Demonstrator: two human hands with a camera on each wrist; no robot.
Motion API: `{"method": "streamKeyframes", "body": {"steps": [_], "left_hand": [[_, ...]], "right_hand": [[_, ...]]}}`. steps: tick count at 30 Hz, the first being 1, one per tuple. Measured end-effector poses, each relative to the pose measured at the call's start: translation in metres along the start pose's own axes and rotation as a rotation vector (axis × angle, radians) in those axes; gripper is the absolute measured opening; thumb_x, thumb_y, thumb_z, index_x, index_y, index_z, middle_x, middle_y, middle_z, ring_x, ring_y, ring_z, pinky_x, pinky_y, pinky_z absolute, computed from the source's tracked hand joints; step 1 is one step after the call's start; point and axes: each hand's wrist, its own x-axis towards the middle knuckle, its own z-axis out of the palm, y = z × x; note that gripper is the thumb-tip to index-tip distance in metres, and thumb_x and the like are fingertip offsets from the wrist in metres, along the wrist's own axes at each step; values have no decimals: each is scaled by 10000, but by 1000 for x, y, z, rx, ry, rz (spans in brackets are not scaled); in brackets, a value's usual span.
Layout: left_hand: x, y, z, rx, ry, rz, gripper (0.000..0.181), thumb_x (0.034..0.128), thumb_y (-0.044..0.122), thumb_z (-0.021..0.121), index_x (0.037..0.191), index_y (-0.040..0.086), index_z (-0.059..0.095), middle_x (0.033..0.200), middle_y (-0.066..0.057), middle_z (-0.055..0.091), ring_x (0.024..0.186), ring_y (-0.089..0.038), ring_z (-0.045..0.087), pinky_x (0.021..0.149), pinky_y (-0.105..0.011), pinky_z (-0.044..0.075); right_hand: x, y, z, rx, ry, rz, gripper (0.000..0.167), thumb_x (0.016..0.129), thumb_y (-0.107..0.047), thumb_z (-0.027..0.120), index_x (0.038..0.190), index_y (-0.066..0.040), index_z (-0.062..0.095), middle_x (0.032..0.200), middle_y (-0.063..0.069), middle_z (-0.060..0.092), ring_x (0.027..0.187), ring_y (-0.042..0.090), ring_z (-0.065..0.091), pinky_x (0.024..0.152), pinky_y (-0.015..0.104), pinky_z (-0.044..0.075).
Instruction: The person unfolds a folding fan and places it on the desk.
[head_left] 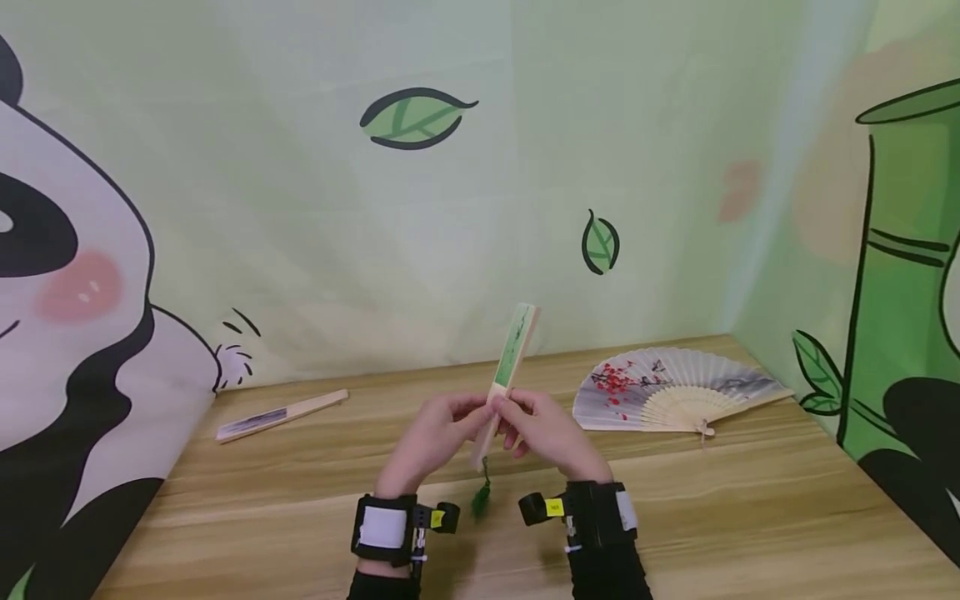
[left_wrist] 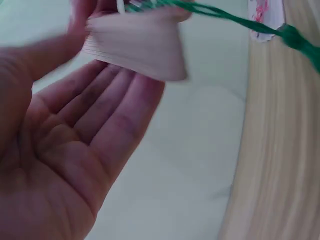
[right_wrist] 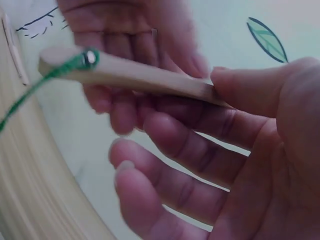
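Above the middle of the worktop (head_left: 262, 508), the left hand (head_left: 427, 433) and right hand (head_left: 557, 433) pinch a green fan (head_left: 512, 354) in their fingers, folded and not yet spread, while a flowered fan (head_left: 667, 392) lies open at far right and a closed fan (head_left: 281, 416) at far left.

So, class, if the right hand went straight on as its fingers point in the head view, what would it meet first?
The right hand would first meet the folded green fan it pinches, then probably the left hand, though depth is hard to judge.
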Motion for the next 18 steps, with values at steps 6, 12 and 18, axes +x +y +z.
{"method": "streamKeyframes", "body": {"steps": [6, 12, 18], "left_hand": [[-1, 4, 0, -76, 42, 2, 272, 1042, 213, 493, 1112, 49, 697, 948, -65, 698, 862, -201, 667, 787, -369, 547], [-6, 8, 0, 8, 84, -9, 261, 1042, 214, 494, 1093, 59, 698, 900, -53, 679, 803, -190, 650, 746, -401, 552], [-4, 9, 3, 2, 96, 2, 243, 1026, 211, 532, 1069, 20, 676, 890, -66, 676, 784, -193, 649, 720, -400, 564]], "right_hand": [[1, -10, -4, 8, -14, -48, 363, 1019, -334, 531, 971, -6, 678, 754, 125, 603, 680, 205, 581, 623, 386, 546], [-1, -12, 1, 57, -7, -43, 356, 1012, -316, 550, 972, 2, 705, 761, 120, 605, 669, 183, 579, 639, 349, 556], [-5, -15, -3, 78, 11, -34, 354, 1008, -308, 559, 946, 8, 704, 726, 89, 583, 651, 175, 555, 628, 333, 540]]}}
